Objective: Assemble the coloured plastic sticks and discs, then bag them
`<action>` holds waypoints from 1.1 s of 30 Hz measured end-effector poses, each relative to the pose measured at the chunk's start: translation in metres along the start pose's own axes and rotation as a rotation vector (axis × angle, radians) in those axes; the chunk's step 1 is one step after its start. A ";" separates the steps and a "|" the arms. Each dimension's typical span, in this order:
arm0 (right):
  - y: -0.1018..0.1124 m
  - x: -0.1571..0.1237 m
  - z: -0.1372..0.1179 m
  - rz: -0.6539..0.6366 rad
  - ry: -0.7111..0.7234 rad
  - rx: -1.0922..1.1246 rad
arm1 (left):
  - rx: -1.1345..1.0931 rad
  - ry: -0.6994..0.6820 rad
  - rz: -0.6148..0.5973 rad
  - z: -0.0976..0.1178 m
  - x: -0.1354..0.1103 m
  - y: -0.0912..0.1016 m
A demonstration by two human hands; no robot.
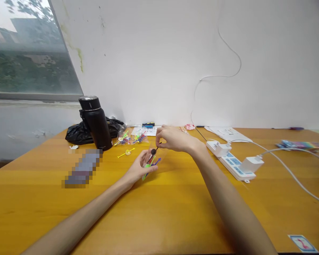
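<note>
My left hand [139, 169] rests on the wooden table [159, 212] and grips a small clear packet of coloured plastic sticks [150, 163], green, blue and red. Just above it, my right hand [171, 138] pinches a thin black stick with a round black end [154, 151] at the packet's mouth. A loose yellow stick with a disc [127, 153] lies on the table left of my hands.
A black flask [95, 122] stands in front of a black bag [79, 132]. More clear packets of sticks [130, 137] lie beside a screwdriver [148, 124] and a paper sheet. A white power strip [234, 163] with chargers and cables lies to the right. A coloured packet [300, 145] is far right.
</note>
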State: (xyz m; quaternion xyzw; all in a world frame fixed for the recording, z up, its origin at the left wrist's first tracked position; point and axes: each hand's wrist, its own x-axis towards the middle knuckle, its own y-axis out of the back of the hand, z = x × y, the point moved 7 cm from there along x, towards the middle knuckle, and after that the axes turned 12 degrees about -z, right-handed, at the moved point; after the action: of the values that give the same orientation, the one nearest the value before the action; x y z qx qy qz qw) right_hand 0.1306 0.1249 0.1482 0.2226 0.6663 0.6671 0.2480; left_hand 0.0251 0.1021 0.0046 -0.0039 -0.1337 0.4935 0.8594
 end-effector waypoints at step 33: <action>0.012 0.004 -0.009 0.077 0.156 0.531 | 0.044 0.032 -0.043 -0.006 -0.002 -0.003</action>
State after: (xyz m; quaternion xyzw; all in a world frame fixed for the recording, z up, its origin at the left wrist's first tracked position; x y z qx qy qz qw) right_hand 0.1215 0.1206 0.1597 0.2529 0.8258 0.4934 0.1032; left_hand 0.0278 0.0997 -0.0009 0.0099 -0.1091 0.4776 0.8717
